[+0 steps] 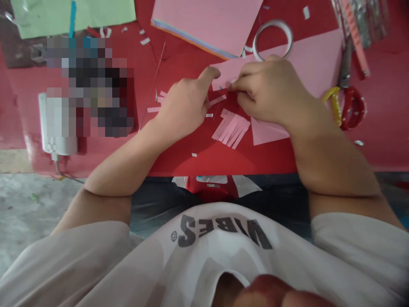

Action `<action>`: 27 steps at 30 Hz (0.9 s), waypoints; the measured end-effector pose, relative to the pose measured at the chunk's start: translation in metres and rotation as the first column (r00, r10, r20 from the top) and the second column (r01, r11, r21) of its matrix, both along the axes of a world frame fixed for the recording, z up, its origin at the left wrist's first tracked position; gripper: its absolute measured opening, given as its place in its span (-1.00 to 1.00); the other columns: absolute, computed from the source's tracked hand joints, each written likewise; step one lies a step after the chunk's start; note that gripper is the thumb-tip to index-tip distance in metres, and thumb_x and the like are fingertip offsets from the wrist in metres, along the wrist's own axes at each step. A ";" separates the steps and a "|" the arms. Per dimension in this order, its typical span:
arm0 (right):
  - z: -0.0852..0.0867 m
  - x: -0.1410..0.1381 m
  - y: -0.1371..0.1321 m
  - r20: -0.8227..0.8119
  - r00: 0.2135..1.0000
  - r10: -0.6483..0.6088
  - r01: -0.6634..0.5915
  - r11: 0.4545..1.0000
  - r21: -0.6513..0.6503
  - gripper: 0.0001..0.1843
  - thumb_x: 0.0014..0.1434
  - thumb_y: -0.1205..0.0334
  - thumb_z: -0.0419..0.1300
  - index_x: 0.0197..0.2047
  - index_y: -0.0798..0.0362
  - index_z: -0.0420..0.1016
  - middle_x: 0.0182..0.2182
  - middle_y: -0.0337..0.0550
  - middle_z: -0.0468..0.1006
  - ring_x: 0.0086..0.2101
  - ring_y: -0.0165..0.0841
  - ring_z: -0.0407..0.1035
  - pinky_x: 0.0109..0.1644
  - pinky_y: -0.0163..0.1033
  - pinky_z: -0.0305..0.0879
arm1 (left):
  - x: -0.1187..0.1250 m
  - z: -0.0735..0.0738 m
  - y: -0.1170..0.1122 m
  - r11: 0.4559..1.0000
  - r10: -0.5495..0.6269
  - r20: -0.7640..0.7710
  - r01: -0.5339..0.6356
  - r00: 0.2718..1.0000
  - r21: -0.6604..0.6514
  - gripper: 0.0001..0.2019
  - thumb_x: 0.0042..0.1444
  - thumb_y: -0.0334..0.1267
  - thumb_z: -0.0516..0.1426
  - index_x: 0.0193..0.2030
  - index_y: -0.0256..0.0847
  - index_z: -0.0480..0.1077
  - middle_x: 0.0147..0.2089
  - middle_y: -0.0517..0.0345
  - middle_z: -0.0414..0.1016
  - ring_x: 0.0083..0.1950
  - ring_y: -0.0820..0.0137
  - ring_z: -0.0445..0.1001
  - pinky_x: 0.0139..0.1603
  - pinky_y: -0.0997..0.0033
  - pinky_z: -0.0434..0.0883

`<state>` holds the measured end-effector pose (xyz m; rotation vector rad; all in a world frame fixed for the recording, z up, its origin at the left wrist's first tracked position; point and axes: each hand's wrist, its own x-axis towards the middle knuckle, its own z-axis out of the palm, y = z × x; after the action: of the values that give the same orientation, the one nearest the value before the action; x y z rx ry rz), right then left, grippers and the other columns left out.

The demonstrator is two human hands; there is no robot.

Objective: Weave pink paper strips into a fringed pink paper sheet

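Note:
My left hand [185, 104] lies low over the red table, one finger stretched out to the right and the others partly hidden beneath it. Thin pink paper strips [218, 100] stick out from under it on both sides. My right hand [266, 87] is closed in a pinch on a small pale piece of tape [231, 82], over the left end of a pink paper sheet [316, 64]. Just below, between the hands, is a bunch of short pink strips [231, 128]. A white tape roll [289, 36] rests beyond my right hand.
A stack of coloured paper [204, 21] lies at the back. Scissors [353, 108] with red and yellow handles are at the right, near a pink patterned stick [354, 36]. To the left stand a white power adapter [60, 123] and a blurred-out object. A green sheet [79, 17] lies behind.

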<state>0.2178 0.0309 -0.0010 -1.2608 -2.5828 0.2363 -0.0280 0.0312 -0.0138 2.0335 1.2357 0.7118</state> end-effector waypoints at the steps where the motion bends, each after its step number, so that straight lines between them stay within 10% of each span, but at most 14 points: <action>1: 0.001 0.000 -0.001 -0.001 1.000 0.006 -0.006 1.000 -0.003 -0.78 0.18 0.20 0.13 -0.23 -0.17 0.62 -0.31 -0.21 0.61 -0.38 -0.29 0.22 -0.18 -0.03 0.04 | 0.000 0.001 0.000 1.000 -0.007 -0.049 0.006 0.999 -0.019 -0.34 -0.21 -0.43 0.26 0.10 0.17 0.46 -0.45 0.23 0.54 -0.42 0.13 0.36 -0.17 0.00 0.32; 4: 0.003 -0.001 -0.005 -0.010 1.000 0.022 -0.022 0.999 -0.034 -0.77 0.17 0.22 0.12 -0.27 -0.21 0.62 -0.31 -0.22 0.61 -0.40 -0.27 0.24 -0.14 0.02 0.08 | 0.001 0.001 0.003 0.996 -0.056 -0.187 0.043 0.981 -0.072 -0.28 -0.19 -0.44 0.28 0.17 0.20 0.40 -0.34 0.19 0.58 -0.32 0.09 0.41 -0.12 -0.05 0.33; 12: 0.003 -0.006 -0.008 -0.109 0.993 0.038 -0.057 0.983 -0.175 -0.74 0.22 0.08 0.15 -0.14 -0.33 0.68 -0.20 -0.21 0.66 -0.27 -0.18 0.38 -0.12 0.05 0.19 | -0.003 -0.008 0.016 0.984 -0.047 0.059 0.056 0.997 -0.167 -0.37 -0.26 -0.35 0.45 0.02 0.13 0.45 -0.31 0.15 0.49 -0.18 0.10 0.31 0.18 -0.21 0.19; 27: 0.001 -0.005 -0.013 -0.054 0.992 0.112 -0.121 0.971 -0.209 -0.58 0.30 0.16 0.08 0.09 -0.44 0.61 -0.08 -0.17 0.58 -0.23 -0.16 0.44 -0.06 0.04 0.37 | 0.002 -0.002 0.011 0.981 -0.099 0.073 0.109 0.992 -0.162 -0.24 -0.27 -0.48 0.36 0.13 0.14 0.38 -0.34 0.22 0.55 -0.25 0.10 0.47 -0.04 -0.13 0.36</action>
<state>0.2126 0.0174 -0.0003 -1.1564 -2.6541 0.5684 -0.0263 0.0423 -0.0156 1.9080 1.1049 0.5999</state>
